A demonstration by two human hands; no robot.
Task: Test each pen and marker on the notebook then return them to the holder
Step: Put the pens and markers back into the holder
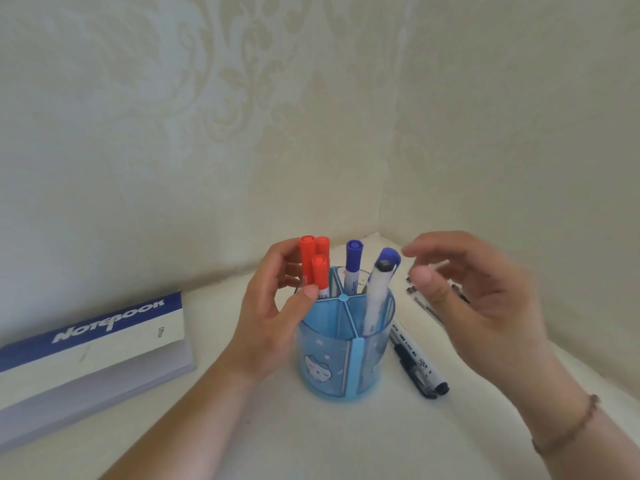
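Note:
A translucent blue holder point(343, 362) with dividers stands at the centre of the white table. Three red-capped markers point(311, 265) stand in its left compartment, and two blue-capped markers point(353, 268) stand at the back and right. My left hand point(273, 317) curls around the red markers, thumb and fingers touching them. My right hand point(478, 299) hovers to the right of the holder, fingers apart and blurred, holding nothing. A closed thick notebook point(86, 358) with a blue and white cover lies at the left.
Several black pens point(419, 362) lie on the table to the right of the holder, partly under my right hand. Patterned cream walls meet in a corner just behind the holder. A bracelet is on my right wrist.

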